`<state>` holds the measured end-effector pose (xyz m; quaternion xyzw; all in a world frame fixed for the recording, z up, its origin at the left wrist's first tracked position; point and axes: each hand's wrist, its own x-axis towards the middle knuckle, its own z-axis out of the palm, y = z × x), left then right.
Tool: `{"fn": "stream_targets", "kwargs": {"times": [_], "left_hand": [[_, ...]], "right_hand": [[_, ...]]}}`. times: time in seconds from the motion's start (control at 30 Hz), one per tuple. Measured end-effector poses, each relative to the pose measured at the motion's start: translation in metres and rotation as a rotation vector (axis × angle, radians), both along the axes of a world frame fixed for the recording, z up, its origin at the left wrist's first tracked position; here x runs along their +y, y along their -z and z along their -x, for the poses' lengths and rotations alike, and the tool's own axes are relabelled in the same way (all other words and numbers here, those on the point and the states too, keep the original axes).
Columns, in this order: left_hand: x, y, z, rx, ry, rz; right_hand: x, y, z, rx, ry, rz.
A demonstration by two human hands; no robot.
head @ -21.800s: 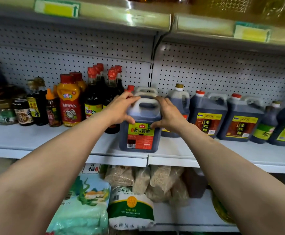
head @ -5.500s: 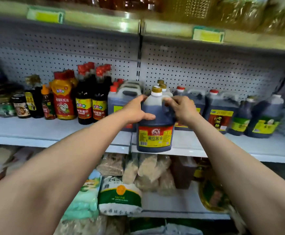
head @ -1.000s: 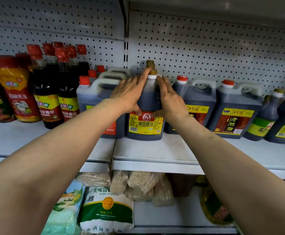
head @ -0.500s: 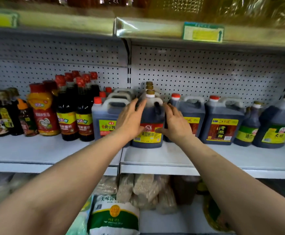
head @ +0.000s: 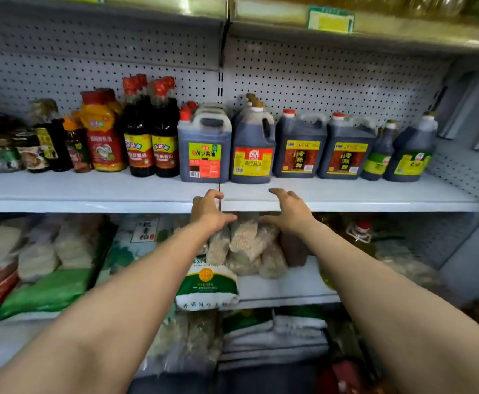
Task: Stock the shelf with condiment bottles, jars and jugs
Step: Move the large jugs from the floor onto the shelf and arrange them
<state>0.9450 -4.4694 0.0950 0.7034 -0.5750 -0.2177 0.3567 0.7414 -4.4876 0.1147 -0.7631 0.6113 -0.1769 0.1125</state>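
Both hands, left (head: 208, 210) and right (head: 288, 210), hover empty with loosely curled fingers at the shelf (head: 346, 199) edge; the upright soy sauce jug (head: 252, 149) stands just beyond, slightly nearer the right.

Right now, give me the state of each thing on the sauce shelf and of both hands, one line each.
Red-label soy jug: upright, capped, released, in the row.
Green-label soy jug: upright, capped, directly left of it.
Two vinegar jugs: upright, red caps on.
Tall dark bottles: upright, sealed.
Left hand: empty, fingers loosely curled.
Right hand: empty, fingers loosely curled.
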Motion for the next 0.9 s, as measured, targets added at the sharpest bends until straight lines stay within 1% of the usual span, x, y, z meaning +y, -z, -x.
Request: {"fn": "stream_targets", "kwargs": {"times": [0.1, 0.23, 0.4, 0.57, 0.7, 0.8, 0.9], "left_hand": [[0.044, 0.020, -0.023, -0.024, 0.107, -0.033], [0.108, 0.055, -0.055, -0.184, 0.202, -0.101], [0.173, 0.090, -0.087, -0.243, 0.298, -0.187], [0.205, 0.109, -0.103, -0.213, 0.297, -0.204], [0.226, 0.128, -0.110, -0.178, 0.257, -0.267], [0.243, 0.151, -0.110, -0.163, 0.229, -0.299], [0.262, 0.179, -0.107, -0.156, 0.205, -0.354]], "right_hand": [[0.058, 0.020, -0.020, 0.009, 0.063, -0.062], [0.132, 0.052, -0.057, 0.090, 0.082, -0.169], [0.198, 0.078, -0.091, 0.158, 0.075, -0.274], [0.230, 0.092, -0.108, 0.189, 0.086, -0.281], [0.245, 0.110, -0.112, 0.156, 0.063, -0.318], [0.257, 0.133, -0.109, 0.143, 0.049, -0.358], [0.272, 0.169, -0.102, 0.141, 0.034, -0.438]]}}
